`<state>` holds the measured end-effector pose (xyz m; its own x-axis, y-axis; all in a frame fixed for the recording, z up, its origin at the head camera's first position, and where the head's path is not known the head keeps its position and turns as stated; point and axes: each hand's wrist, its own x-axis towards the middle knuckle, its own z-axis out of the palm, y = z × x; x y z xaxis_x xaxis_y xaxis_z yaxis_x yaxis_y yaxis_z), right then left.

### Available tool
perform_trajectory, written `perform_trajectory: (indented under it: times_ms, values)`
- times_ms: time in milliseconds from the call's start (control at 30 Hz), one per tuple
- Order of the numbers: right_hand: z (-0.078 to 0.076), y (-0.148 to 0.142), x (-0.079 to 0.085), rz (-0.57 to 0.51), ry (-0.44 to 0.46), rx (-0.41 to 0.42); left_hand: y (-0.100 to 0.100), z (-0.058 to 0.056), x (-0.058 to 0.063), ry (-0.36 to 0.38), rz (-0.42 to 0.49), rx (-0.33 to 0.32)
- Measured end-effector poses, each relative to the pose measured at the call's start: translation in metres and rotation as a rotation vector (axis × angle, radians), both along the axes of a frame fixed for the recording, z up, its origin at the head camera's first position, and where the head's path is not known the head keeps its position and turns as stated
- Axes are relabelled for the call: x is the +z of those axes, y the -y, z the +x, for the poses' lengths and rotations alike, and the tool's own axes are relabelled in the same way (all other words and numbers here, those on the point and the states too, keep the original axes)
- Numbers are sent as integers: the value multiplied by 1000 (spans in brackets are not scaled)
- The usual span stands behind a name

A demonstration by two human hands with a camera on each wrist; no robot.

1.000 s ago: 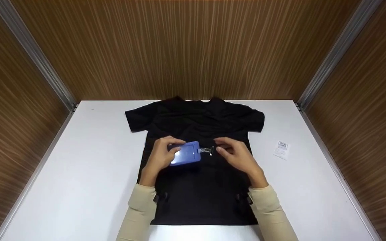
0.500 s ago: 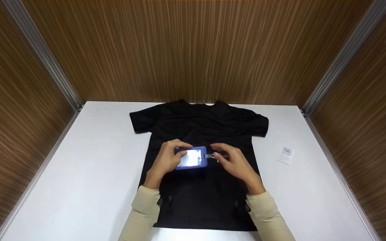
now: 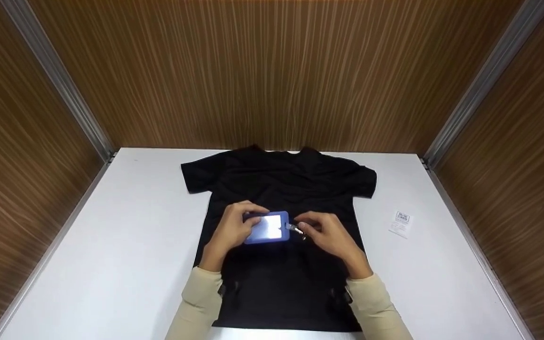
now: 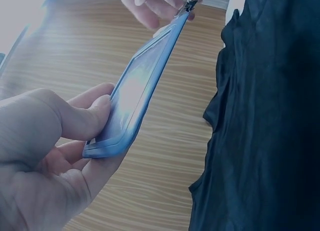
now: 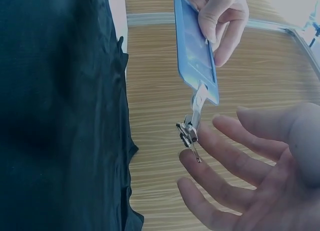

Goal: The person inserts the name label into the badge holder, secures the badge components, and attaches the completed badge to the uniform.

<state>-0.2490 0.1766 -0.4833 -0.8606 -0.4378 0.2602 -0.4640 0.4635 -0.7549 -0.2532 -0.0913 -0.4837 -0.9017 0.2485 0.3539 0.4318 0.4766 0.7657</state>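
Note:
My left hand (image 3: 235,230) grips the left end of a blue badge holder (image 3: 272,227), thumb on its clear window and fingers behind it. A metal clip (image 5: 189,128) on a short clear strap (image 5: 199,100) extends from the holder's other end. My right hand (image 3: 331,233) is at the clip; in the right wrist view its fingertips (image 5: 192,161) lie at or just behind the metal, while the thumb (image 5: 265,122) stands apart. Under both hands a black T-shirt (image 3: 281,288) lies spread out, collar towards the back wall.
A small white printed card (image 3: 401,224) lies on the white table (image 3: 442,283), right of the shirt. Brown wood-grain panels (image 3: 272,75) enclose the back and both sides, with metal rails (image 3: 59,80) at the corners.
The badge holder has shifted slightly right in the head view, and its clip has swung to point down and right. My right hand has come up to the clip from a small gap.

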Motion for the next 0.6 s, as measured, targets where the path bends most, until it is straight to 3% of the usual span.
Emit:
perform_trajectory:
  times_ms: [600]
  values:
    - [-2, -2, -5, 102, 7, 53, -4, 2, 0, 20, 2, -39]
